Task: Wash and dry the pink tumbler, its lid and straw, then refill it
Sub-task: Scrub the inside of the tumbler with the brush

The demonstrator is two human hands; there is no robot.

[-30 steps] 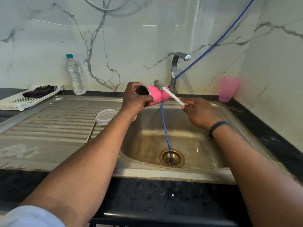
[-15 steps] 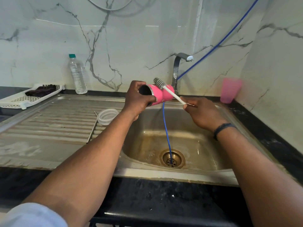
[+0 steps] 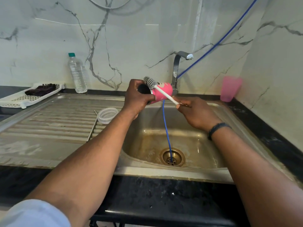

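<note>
sink: dull stained metal | tumbler: glossy pink | wall: polished marble | lid: clear plastic

Water bottle: clear plastic, green cap, upright against the marble wall.
White tray: perforated, at far left, a dark cloth lying in it.
Pink cup: upside down in the right corner.
Blue hose: runs down into the sink drain.
Tap: steel, behind the basin.
</note>
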